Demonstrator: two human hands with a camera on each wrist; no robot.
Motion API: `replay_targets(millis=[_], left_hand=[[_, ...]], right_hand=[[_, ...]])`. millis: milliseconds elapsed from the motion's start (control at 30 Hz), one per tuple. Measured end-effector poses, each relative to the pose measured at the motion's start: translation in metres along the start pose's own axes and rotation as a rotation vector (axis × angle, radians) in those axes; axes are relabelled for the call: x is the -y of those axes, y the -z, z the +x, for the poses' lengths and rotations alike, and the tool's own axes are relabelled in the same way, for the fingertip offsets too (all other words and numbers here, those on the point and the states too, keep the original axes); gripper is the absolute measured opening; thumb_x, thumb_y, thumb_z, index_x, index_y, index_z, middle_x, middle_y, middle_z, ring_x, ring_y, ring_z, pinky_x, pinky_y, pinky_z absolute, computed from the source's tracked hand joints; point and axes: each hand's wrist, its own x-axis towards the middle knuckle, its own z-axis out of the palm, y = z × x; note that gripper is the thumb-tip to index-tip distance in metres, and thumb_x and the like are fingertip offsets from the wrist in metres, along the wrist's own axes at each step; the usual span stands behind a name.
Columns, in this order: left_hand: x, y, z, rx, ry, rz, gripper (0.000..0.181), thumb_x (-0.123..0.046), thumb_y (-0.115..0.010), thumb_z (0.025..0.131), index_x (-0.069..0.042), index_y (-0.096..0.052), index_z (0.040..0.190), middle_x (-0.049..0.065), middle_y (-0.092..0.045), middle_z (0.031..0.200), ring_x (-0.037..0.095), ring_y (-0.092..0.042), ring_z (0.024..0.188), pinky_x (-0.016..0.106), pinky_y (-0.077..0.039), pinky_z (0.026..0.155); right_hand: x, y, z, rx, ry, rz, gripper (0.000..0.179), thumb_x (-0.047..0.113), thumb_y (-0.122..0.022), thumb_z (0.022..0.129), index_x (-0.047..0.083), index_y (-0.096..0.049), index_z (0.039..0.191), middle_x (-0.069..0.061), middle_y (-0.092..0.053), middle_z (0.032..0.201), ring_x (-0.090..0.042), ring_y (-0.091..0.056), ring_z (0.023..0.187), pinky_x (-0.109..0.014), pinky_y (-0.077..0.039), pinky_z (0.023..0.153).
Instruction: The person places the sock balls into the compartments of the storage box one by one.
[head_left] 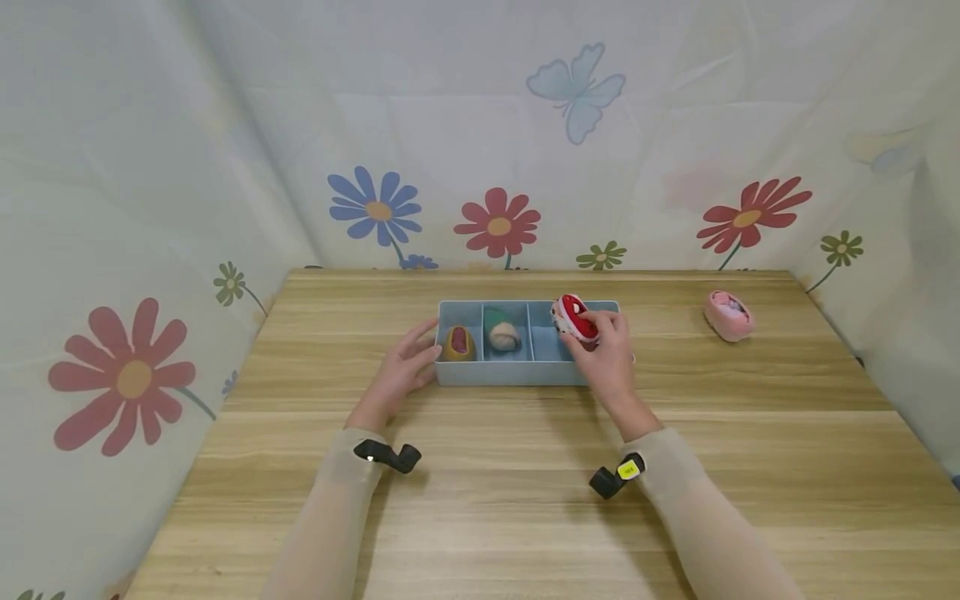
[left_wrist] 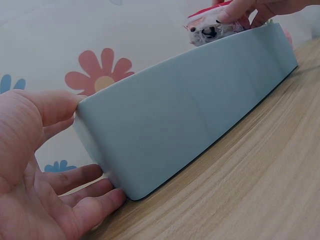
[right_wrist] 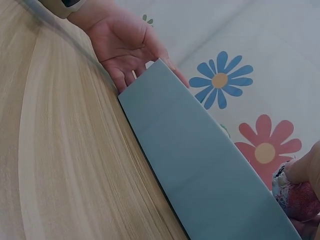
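My right hand pinches a red and white rolled-up sock between thumb and fingers, over the right compartment of a pale blue divided box. White fuzz and dark marks show on the sock's side in the left wrist view. At the box's left end, my left hand rests its fingers against the wall, thumb by the top rim. A mustard roll with a dark red middle sits in the left compartment. The middle one holds a green and cream roll.
A pink roll lies on the wooden table, to the right of the box. Behind the table hangs a white curtain printed with flowers and a butterfly; it also runs along the left and right sides.
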Motion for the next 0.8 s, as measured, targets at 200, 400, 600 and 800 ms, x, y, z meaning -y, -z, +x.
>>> replay_targets(millis=[200, 400, 600, 800], left_hand=[[0.0010, 0.0011, 0.0001, 0.005, 0.002, 0.005, 0.060, -0.036, -0.065, 0.086, -0.031, -0.039, 0.141, 0.009, -0.032, 0.145, 0.026, -0.037, 0.129, 0.041, -0.041, 0.097], [0.0021, 0.0004, 0.0004, 0.000, 0.004, 0.014, 0.059, -0.037, -0.065, 0.086, -0.033, -0.040, 0.140, 0.009, -0.032, 0.146, 0.025, -0.035, 0.130, 0.041, -0.041, 0.098], [0.0026, 0.0004, -0.0005, -0.003, -0.004, 0.016, 0.059, -0.036, -0.064, 0.087, -0.032, -0.040, 0.141, 0.009, -0.032, 0.146, 0.026, -0.036, 0.130, 0.041, -0.042, 0.096], [0.0032, 0.0019, -0.0004, 0.006, -0.009, 0.023, 0.059, -0.036, -0.063, 0.088, -0.031, -0.039, 0.141, 0.010, -0.031, 0.146, 0.027, -0.036, 0.130, 0.041, -0.042, 0.096]], right_hand=[[0.0013, -0.0040, 0.0006, 0.022, -0.028, -0.014, 0.037, 0.011, -0.075, 0.078, -0.001, -0.058, 0.108, -0.019, -0.045, 0.108, -0.030, -0.050, 0.095, -0.040, -0.053, 0.076], [0.0035, -0.0081, 0.0002, 0.053, -0.034, -0.036, 0.039, 0.017, -0.076, 0.079, -0.001, -0.058, 0.109, -0.018, -0.047, 0.108, -0.029, -0.050, 0.092, -0.038, -0.052, 0.073], [0.0050, -0.0076, -0.0009, 0.089, -0.031, -0.062, 0.039, 0.019, -0.074, 0.080, -0.001, -0.058, 0.110, -0.017, -0.046, 0.111, -0.031, -0.046, 0.097, -0.042, -0.047, 0.078], [0.0014, -0.0060, 0.0003, 0.050, 0.008, -0.025, 0.037, 0.013, -0.075, 0.080, -0.002, -0.059, 0.110, -0.019, -0.048, 0.109, -0.034, -0.049, 0.096, -0.044, -0.046, 0.079]])
